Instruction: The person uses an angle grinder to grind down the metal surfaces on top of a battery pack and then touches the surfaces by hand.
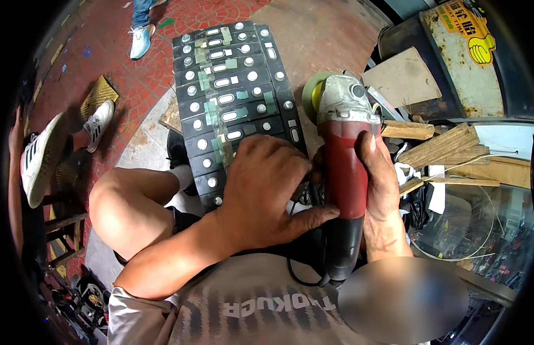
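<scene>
Your right hand (381,178) wraps the angle grinder (346,167) right of the battery pack (224,99), likely supporting it. Your left hand (264,184), closure unclear, likely steadies it.

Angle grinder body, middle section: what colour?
The grinder's middle section is red; best seen in the head view.

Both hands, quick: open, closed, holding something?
Left hand: curled beside the angle grinder; grip cannot be told.
Right hand: closed, holding the angle grinder.
</scene>
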{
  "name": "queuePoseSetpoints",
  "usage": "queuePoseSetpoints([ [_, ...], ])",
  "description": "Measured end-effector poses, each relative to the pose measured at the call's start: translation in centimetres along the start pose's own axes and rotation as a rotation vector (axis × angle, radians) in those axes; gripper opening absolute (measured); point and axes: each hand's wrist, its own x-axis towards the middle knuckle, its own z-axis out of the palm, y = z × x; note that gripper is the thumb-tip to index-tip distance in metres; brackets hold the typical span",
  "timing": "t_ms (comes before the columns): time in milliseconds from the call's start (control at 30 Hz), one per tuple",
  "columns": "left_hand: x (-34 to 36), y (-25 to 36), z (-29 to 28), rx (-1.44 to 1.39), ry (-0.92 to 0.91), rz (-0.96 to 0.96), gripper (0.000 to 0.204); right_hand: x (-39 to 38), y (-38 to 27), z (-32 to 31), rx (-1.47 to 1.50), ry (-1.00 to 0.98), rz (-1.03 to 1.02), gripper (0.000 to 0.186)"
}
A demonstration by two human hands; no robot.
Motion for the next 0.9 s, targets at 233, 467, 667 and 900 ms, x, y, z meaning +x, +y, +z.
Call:
queuePoseSetpoints([
  [233,0.3,-0.3,-0.3,-0.014,-0.030,-0.040,0.058,-0.1,0.3,0.9,0.000,0.013,0.005,0.095],
  [467,0.5,-0.3,-0.4,-0.034,-0.063,-0.066,0.053,0.1,0.5,0.7,-0.012,0.017,-0.004,0.099],
  [667,0.3,-0.3,-0.4,-0.031,-0.054,-0.059,0.053,0.2,0.4,0.9,-0.022,0.024,0.000,0.100],
  [900,0.2,-0.4,-0.3,-0.026,-0.035,-0.048,0.054,0.3,0.5,1.2,-0.013,0.014,-0.014,0.103],
])
